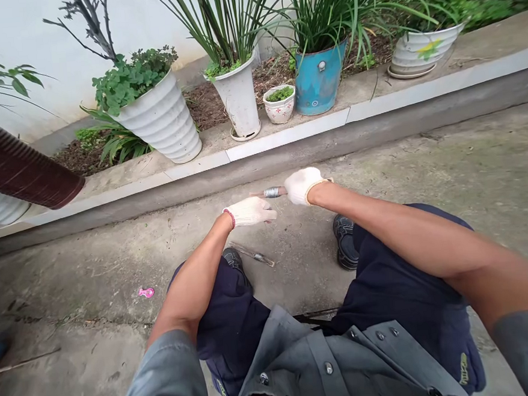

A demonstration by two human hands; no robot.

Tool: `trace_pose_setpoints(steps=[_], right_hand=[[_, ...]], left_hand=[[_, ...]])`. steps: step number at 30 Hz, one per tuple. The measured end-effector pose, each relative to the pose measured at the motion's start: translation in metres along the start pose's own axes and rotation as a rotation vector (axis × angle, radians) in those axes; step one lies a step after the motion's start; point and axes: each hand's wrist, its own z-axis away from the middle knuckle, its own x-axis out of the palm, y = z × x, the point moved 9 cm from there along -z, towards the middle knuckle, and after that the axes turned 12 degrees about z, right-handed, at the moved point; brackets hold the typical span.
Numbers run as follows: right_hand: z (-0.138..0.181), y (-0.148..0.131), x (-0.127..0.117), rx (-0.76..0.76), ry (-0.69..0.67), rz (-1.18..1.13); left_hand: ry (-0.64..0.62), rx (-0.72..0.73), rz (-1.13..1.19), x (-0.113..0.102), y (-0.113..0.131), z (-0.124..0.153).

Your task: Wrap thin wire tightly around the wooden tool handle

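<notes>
Right grip (305, 186) holds wire-wrapped stick (272, 192); left grip (249, 211) beside it.

gloved r hand (303, 186) holds silver-wrapped stick (271, 192), gloved l hand (249, 212) nr it.

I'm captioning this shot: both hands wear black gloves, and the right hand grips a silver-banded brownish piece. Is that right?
Not quite: the gloves are white, not black, as the head view shows. The rest stands: the right hand grips a silver-banded brownish piece.
</notes>
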Motion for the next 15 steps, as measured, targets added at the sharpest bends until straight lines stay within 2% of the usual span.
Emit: trace_pose_setpoints(steps=[2,5,12,15], right_hand=[[0.003,0.008,-0.011,0.021,0.055,-0.046],[0.013,0.006,-0.022,-0.101,0.100,-0.264],[0.031,-0.001,-0.025,-0.237,0.075,-0.873],[0.045,-0.006,-0.034,-0.355,0.018,-0.989]], left_hand=[[0.003,0.007,0.020,-0.003,0.003,0.002],[0.015,0.025,0.050,-0.008,0.007,0.004],[0.009,0.056,0.011,-0.008,0.005,0.004],[0.013,0.038,0.028,-0.011,-0.003,0.002]])
